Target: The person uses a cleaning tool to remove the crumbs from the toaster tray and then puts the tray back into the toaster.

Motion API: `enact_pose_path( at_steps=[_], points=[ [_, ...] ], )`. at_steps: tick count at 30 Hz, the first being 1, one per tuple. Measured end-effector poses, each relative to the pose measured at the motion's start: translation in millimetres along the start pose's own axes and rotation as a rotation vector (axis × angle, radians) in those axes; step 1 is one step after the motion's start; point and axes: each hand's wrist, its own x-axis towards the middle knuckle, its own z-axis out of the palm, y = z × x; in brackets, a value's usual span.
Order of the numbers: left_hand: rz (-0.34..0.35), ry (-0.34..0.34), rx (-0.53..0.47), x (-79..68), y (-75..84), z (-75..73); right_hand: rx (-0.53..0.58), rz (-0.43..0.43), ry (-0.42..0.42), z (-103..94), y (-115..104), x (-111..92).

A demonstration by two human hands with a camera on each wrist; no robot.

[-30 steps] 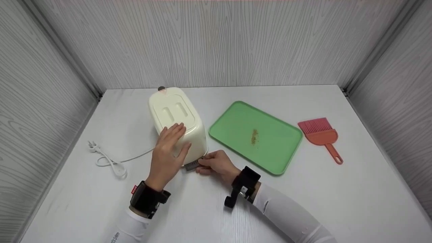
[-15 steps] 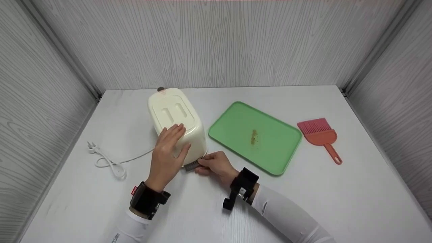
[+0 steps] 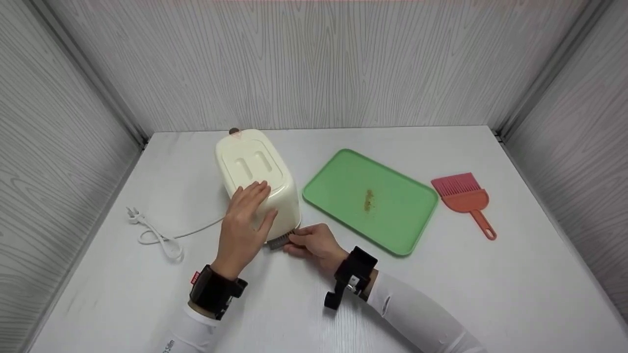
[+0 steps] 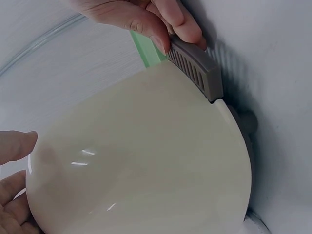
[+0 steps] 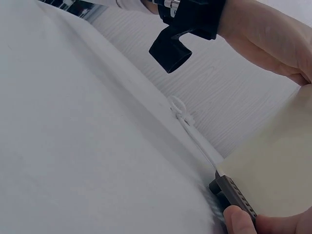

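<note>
A cream toaster [image 3: 287, 206] with a flat lid on top stands left of the middle of the table. My left hand [image 3: 238, 235] rests on its near top end, fingers straight and thumb spread along the side. At the toaster's base, the dark grey ribbed end of a crumb tray [image 4: 195, 68] sticks out. Thumb and fingers of my right hand [image 3: 316, 242] pinch that grey end at its right side. The right wrist view has the fingertips [image 5: 239, 220] on it from below. The rest of the crumb tray is hidden inside the toaster.
A green tray [image 3: 338, 176] lies right of the toaster, with brown crumbs [image 3: 369, 200] on it. Farther right is a red dustpan-shaped brush [image 3: 463, 196]. The toaster's white cord and plug [image 3: 152, 228] lie to the left. Grey panel walls close in the back and sides.
My right hand has shifted very slightly toward me, and a little more of the grey ribbed end shows beside the thumb. My left hand stays on the toaster.
</note>
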Motion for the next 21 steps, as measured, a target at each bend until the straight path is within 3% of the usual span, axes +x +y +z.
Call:
enact_pose_path(
  at_steps=[21],
  points=[
    [0.0, -0.006, 0.018, 0.8, 2.3, -1.0, 0.033, -0.03, 0.062, 9.8, 5.3, 0.2]
  ],
)
